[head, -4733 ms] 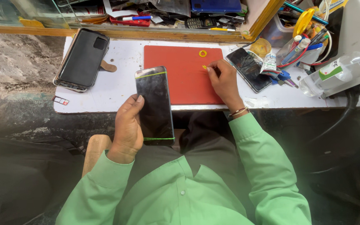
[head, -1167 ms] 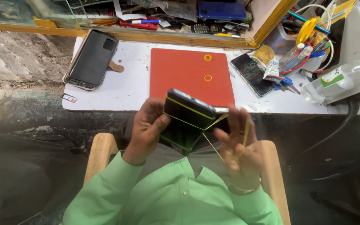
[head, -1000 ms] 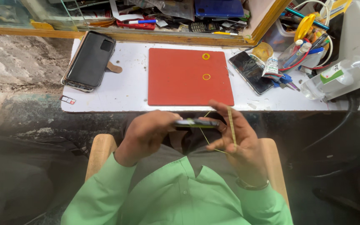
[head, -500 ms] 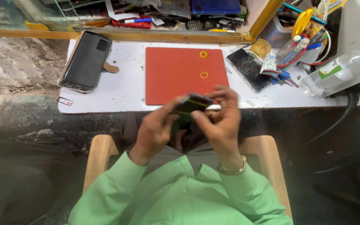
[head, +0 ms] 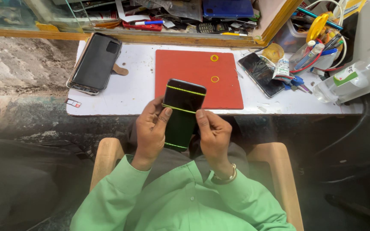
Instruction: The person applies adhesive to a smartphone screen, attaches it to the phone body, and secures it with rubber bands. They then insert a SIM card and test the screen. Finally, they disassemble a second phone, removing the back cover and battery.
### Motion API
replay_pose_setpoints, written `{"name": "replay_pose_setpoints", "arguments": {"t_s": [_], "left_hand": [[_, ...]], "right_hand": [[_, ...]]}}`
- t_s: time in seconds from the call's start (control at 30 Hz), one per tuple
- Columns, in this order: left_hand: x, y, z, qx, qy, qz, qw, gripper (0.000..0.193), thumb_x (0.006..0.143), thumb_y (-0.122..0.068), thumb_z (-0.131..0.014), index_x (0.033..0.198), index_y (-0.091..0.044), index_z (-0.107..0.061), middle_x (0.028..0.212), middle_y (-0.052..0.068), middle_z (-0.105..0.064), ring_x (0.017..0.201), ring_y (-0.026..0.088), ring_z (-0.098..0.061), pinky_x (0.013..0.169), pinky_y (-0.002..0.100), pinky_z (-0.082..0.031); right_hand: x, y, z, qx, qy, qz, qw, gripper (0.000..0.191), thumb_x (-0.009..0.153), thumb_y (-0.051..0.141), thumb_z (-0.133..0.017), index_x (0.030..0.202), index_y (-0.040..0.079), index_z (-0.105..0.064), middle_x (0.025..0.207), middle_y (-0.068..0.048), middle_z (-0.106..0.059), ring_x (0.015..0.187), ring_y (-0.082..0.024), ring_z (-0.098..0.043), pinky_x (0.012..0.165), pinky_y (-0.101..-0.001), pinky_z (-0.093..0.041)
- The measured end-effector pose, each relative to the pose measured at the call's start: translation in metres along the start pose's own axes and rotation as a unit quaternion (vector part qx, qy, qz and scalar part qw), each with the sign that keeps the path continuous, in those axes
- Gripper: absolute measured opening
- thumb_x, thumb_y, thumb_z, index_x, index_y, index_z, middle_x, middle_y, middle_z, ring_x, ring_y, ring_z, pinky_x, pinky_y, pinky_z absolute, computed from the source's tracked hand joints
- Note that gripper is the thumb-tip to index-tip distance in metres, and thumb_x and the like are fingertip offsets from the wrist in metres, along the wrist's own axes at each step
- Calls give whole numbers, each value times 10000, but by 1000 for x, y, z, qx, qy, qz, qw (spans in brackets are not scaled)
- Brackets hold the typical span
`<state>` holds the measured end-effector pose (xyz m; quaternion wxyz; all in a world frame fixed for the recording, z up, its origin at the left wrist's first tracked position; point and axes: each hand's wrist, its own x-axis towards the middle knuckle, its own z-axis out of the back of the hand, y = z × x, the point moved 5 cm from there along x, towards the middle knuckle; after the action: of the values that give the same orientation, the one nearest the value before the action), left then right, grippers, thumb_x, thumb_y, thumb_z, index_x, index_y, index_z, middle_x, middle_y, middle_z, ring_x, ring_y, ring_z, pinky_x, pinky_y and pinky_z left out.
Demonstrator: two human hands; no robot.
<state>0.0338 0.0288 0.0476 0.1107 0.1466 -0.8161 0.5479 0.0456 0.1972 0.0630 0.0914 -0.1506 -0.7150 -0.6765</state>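
Black phone (head: 180,113), wrapped by 3 yellow bands, is gripped on both sides by left hand (head: 150,132) and right hand (head: 213,134) fingers, likely so it is kept steady above the red mat (head: 198,72).

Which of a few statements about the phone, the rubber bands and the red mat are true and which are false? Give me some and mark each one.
1. Both hands hold the black phone, the left hand on one side and the right hand on the other. True.
2. Three yellow rubber bands cross the phone. True.
3. The red mat has no loose bands on it. False: two small yellow rings lie on it.
4. A dark phone case lies on the white table left of the mat. True.
5. The phone lies flat on the mat, untouched. False: it is held over the table's near edge, in front of the person.
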Motion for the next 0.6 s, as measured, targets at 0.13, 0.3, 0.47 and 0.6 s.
{"name": "replay_pose_setpoints", "arguments": {"t_s": [0.13, 0.3, 0.47, 0.6], "left_hand": [[2, 1, 5, -18, -9, 13, 1000, 279, 1061, -106, -611, 1284, 52, -555, 1118, 124, -718, 1018, 121, -680, 908, 250, -558], [2, 6, 4, -33, 5, 25, 999, 210, 1053, -114, -633, 1187, 19, -541, 1036, 100, -704, 943, 95, -658, 844, 232, -541], [-1, 6, -4, -35, -3, 58, 998, 235, 1038, -138, -663, 1139, 25, -527, 998, 80, -685, 885, 102, -646, 793, 243, -528], [-4, -3, -13, -43, -8, 56, 997, 275, 1051, -268, -573, 1200, -40, -543, 1021, -5, -640, 945, 47, -579, 857, 213, -479]], "right_hand": [[-12, 2, -3, -15, 31, 11, 999, 266, 1065, 154, -612, 975, -73, -717, 842, -11, -690, 765, -54, -567, 675, -211, -464], [-2, -9, 1, 112, 19, -19, 993, 252, 1024, 151, -564, 1177, -32, -644, 1012, -6, -704, 905, -57, -625, 820, -204, -506], [10, -28, 0, 143, 37, -4, 989, 314, 1171, 204, -519, 1107, -74, -648, 959, -30, -666, 880, -51, -562, 806, -217, -478], [13, -40, -4, 158, 10, -33, 987, 316, 1144, 227, -509, 1091, -49, -653, 923, -20, -665, 832, -49, -563, 754, -222, -488]]}}
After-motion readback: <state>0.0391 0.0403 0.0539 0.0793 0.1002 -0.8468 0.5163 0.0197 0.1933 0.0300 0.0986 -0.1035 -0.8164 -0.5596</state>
